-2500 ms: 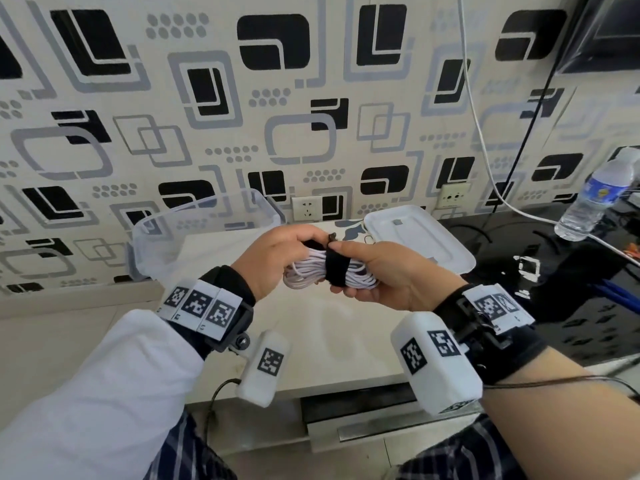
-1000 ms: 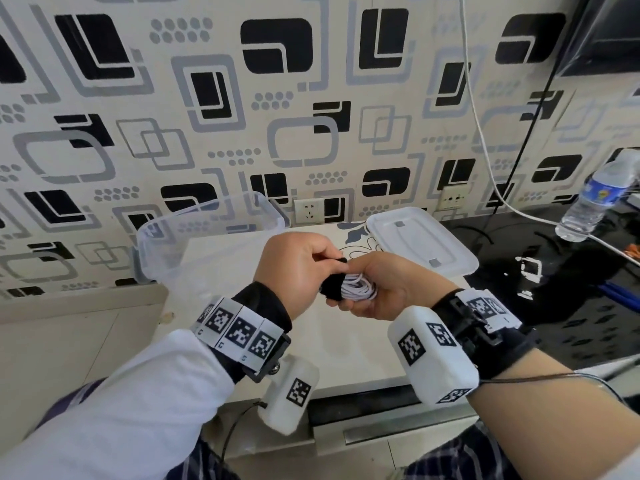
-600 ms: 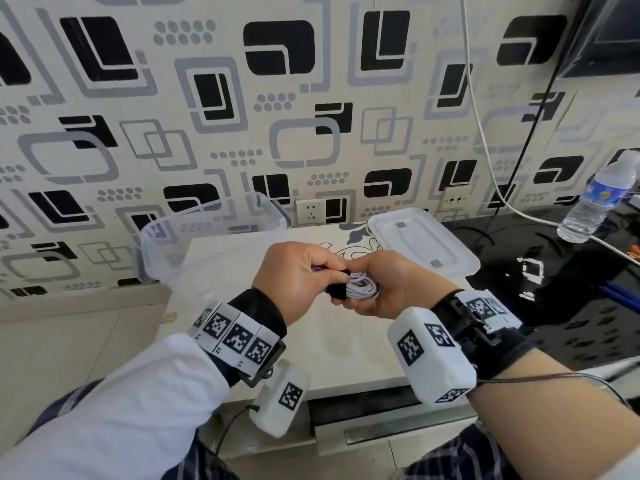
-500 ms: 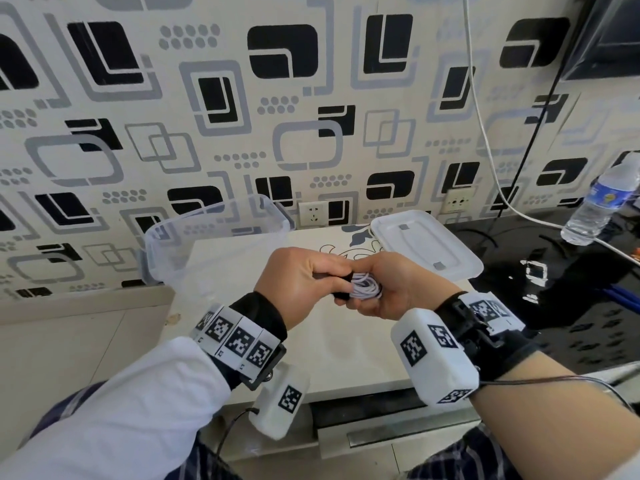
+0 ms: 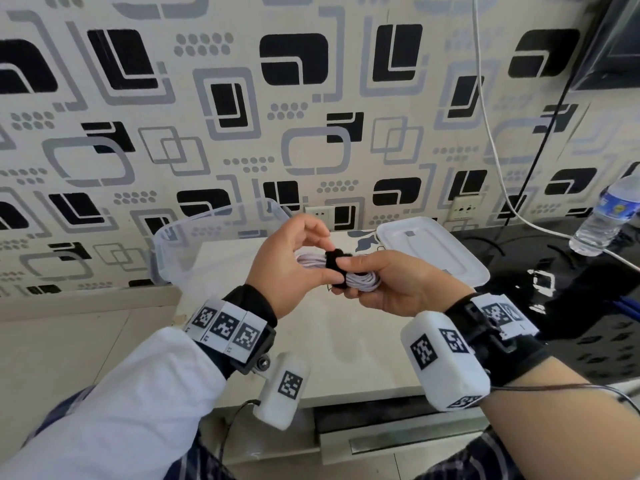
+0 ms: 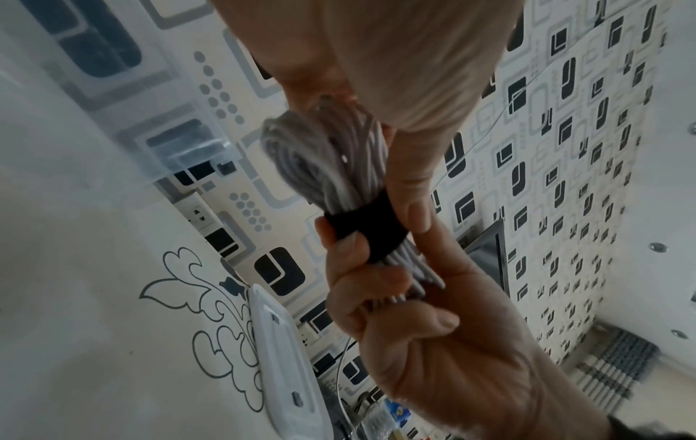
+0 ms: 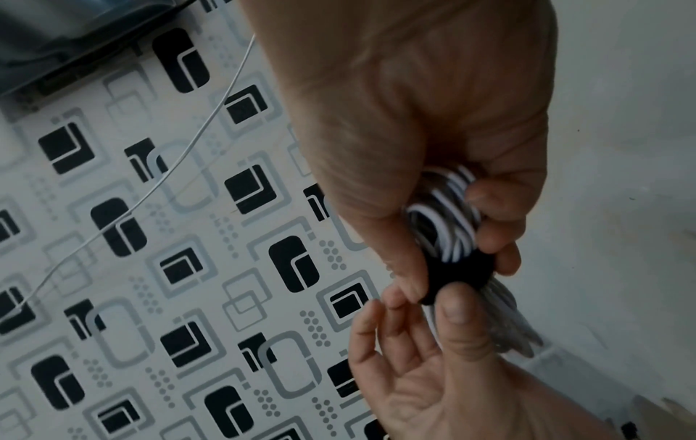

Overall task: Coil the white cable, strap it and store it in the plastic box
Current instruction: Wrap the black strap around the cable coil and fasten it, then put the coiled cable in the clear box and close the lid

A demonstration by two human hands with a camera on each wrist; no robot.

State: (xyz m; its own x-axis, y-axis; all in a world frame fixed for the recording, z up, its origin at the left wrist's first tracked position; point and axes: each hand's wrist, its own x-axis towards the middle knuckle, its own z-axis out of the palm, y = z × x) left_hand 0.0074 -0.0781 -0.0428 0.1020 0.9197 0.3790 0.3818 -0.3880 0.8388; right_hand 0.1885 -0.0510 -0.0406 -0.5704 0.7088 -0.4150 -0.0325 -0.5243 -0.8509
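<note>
The white cable [image 5: 362,281] is a tight coil with a black strap [image 5: 333,260] wrapped round its middle, held in the air above the table. My right hand [image 5: 341,277] grips the coil's right half, its thumb on the strap. My left hand [image 5: 325,253] presses its thumb [image 7: 456,311] on the strap [image 7: 454,275] while its other fingers stand loosely spread and off the bundle. In the left wrist view the coil [image 6: 327,160] fans out above the strap [image 6: 365,230]. The clear plastic box [image 5: 180,244] stands open at the back left of the table.
The box's white lid [image 5: 429,251] lies at the back right of the pale table [image 5: 346,351]. A water bottle [image 5: 602,223] stands on the black counter [image 5: 571,292] to the right. A thin white wire [image 5: 485,116] hangs down the patterned wall.
My left hand, wrapped over the strap a moment ago, has lifted its fingers away, so only its thumb stays there. The coil shows more. The right hand keeps its hold.
</note>
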